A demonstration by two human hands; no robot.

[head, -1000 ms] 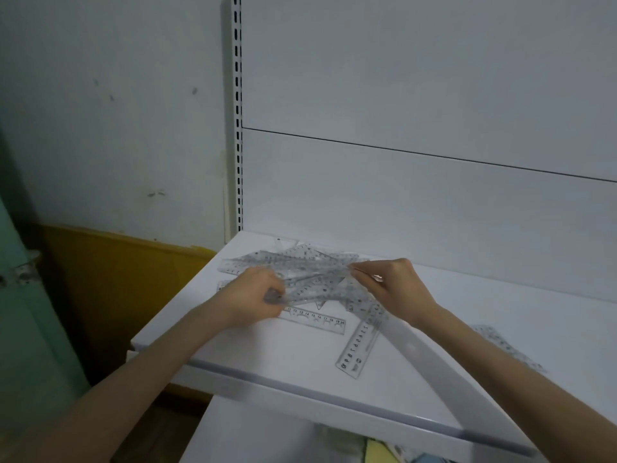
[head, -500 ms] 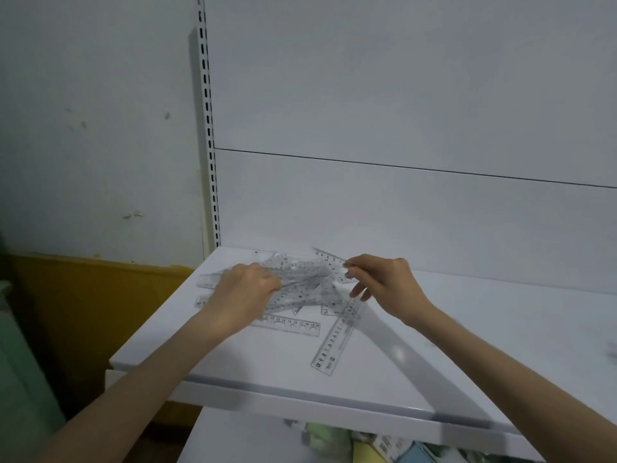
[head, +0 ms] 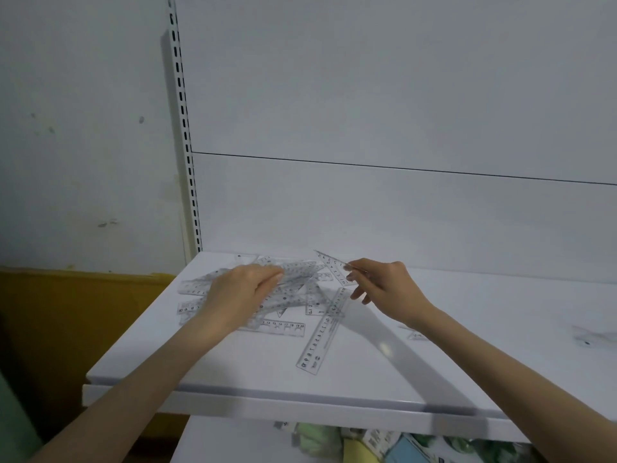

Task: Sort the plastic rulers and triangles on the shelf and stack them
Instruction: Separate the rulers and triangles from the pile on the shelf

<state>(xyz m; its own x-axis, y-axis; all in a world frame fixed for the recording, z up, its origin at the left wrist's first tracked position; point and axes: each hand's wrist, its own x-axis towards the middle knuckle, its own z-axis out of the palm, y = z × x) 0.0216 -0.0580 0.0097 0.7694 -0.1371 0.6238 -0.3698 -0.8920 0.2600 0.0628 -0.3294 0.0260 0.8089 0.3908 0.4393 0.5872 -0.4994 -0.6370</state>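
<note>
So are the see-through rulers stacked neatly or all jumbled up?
Jumbled. The rulers cross at different angles on the shelf under the left hand; one long ruler juts out alone.

I see 1 slotted white upright (head: 182, 95) beside a scuffed wall (head: 83, 128), a yellow board (head: 66, 312) lower left, and packaged goods (head: 400, 444) bottom centre.

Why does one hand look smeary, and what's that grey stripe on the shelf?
Head view: the left hand and the rulers beneath it are motion-blurred; head view, the right hand pinching a triangle is sharper, and the stripe on the shelf looks like that arm's shadow.
</note>
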